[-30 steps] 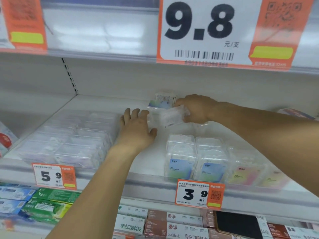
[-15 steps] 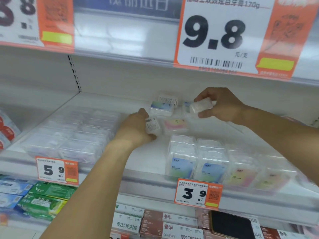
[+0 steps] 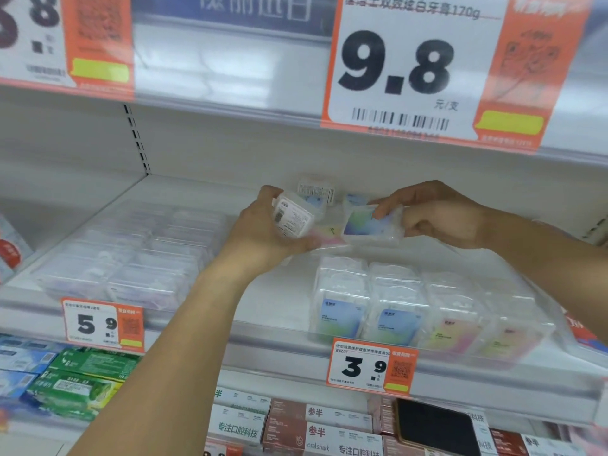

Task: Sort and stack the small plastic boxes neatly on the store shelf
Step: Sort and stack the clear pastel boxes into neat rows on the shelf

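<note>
Upper price sign (image 3: 424, 70): "9.8". Shelf-edge tags: "5.9" (image 3: 102, 325), "3.9" (image 3: 371, 366). Lower carton (image 3: 324, 441): "oralshark".

I see left hand (image 3: 263, 235) gripping small clear box (image 3: 293, 216), barcode label facing me. Right hand (image 3: 434, 215) pinches second box (image 3: 371, 223), blue-green label up, tilted. Both held above white shelf (image 3: 279, 291), near each other but apart. More loose boxes (image 3: 316, 189) behind them by back wall. Front row of boxes (image 3: 427, 311) stands upright behind 3.9 price tag (image 3: 371, 366). Flat clear packs (image 3: 131, 255) left, above 5.9 tag (image 3: 102, 325).
</note>
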`<action>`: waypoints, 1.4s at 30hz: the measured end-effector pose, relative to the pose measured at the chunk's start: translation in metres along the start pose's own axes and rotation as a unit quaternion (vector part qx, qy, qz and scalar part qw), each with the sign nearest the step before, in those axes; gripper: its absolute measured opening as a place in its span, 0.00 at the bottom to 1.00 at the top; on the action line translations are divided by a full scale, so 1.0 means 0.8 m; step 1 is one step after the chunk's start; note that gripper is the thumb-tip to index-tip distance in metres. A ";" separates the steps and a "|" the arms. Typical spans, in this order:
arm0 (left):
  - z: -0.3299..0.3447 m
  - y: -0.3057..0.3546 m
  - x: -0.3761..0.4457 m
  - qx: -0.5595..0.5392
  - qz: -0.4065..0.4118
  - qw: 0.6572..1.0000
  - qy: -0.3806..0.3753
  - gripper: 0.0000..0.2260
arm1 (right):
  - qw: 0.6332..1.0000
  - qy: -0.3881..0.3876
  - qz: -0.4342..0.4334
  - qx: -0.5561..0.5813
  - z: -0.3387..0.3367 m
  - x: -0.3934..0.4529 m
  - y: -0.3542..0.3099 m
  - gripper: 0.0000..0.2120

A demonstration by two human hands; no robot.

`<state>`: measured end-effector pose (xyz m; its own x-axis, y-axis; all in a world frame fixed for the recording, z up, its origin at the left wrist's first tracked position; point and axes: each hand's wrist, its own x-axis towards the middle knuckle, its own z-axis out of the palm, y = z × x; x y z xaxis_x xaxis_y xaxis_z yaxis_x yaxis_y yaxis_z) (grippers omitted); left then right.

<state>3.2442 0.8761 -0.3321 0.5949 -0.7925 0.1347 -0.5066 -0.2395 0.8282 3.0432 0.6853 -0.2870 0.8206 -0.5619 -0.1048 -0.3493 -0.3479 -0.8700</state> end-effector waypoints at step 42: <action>0.019 0.016 0.001 -0.285 -0.001 0.954 -0.093 0.21 | 0.990 0.124 0.045 -0.043 0.005 -0.009 -0.024 0.10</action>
<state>3.2282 0.8638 -0.3298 0.4466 -0.8913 0.0783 -0.0519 0.0615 0.9968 3.0460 0.6988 -0.2717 0.6515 -0.7571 -0.0494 -0.4628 -0.3450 -0.8166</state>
